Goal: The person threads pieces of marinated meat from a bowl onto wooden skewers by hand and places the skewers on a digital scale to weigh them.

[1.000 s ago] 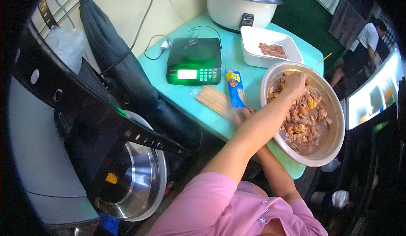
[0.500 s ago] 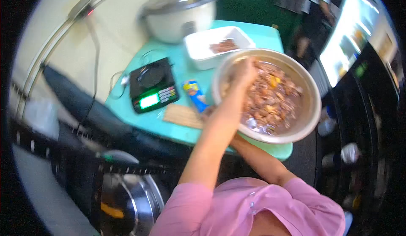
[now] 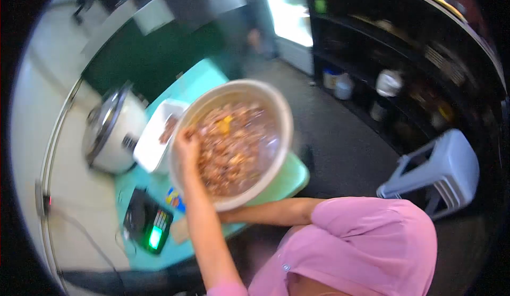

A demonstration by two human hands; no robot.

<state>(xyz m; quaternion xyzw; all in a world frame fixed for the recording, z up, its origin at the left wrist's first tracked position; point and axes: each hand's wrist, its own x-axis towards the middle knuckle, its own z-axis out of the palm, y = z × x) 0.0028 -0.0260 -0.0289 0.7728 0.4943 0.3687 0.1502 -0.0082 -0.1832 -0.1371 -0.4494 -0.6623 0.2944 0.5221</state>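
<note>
A large whitish basin (image 3: 285, 116) holds chopped reddish-brown meat (image 3: 234, 150) in cloudy liquid, with a yellow-orange piece (image 3: 225, 125) on top. My left hand (image 3: 187, 143) is inside the basin at its left side, its fingers curled into the edge of the meat; blur hides how much they hold. My right forearm (image 3: 276, 211) passes below the near rim and behind my left forearm, which mostly hides my right hand. Beside the basin stands a white tub (image 3: 146, 147) with a little meat in it. A blue and yellow packet (image 3: 175, 199) lies close to my left forearm.
On the turquoise table (image 3: 186, 86) are a black digital scale (image 3: 147, 221) with a lit green display, a rice cooker (image 3: 119, 131) and a wooden board (image 3: 181, 231). A blue-grey plastic stool (image 3: 451, 163) stands on the right, near dark shelves (image 3: 366, 46). A blurred person (image 3: 252, 17) is beyond the table.
My view has swung to the right, bringing the stool and shelves in. The basin and table appear turned and further left. My left hand stays inside the basin.
</note>
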